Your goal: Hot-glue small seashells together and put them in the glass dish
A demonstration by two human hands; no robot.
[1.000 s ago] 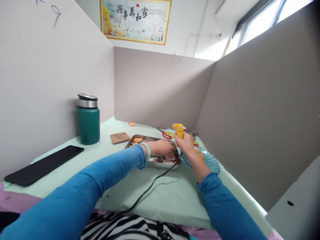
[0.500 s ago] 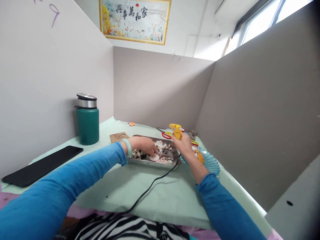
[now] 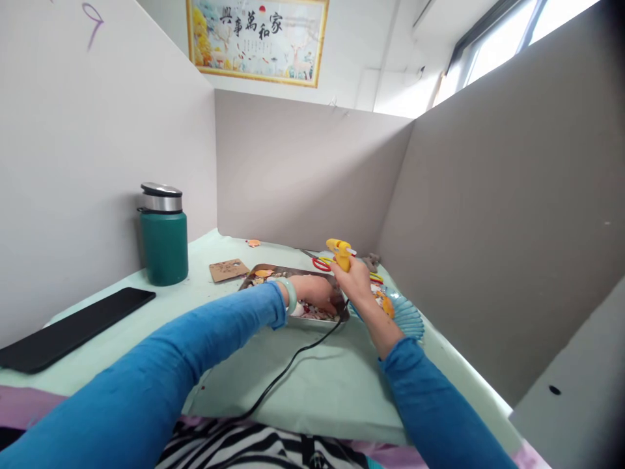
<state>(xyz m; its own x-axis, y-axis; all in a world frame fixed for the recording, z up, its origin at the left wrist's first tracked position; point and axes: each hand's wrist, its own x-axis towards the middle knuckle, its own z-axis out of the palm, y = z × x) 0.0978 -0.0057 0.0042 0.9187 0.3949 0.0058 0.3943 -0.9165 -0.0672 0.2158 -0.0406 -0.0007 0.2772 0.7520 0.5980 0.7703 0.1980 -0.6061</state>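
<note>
My left hand (image 3: 317, 292) reaches down into the right part of a metal tray (image 3: 297, 320) of mixed seashells and small stones. Its fingertips point down among the pieces, and the back of the hand hides whether they grip anything. My right hand (image 3: 355, 279) is closed round the handle of a yellow glue gun (image 3: 339, 251), held upright above the tray's right end. A white glue stick pokes out of the gun's back. From it a black cord (image 3: 293, 365) runs down across the table to my lap.
Right of the tray lies a blue shell-shaped dish (image 3: 407, 316) with orange and white pieces. Behind are red-and-yellow-handled scissors (image 3: 322, 263). On the left stand a green flask (image 3: 165, 247), a black phone-like slab (image 3: 78, 329) and a brown card (image 3: 228, 270). Grey partitions (image 3: 312, 169) enclose the table.
My left hand has moved right across the tray, uncovering shells at its left end. My right hand keeps the glue gun nearly in place. The view has shifted slightly.
</note>
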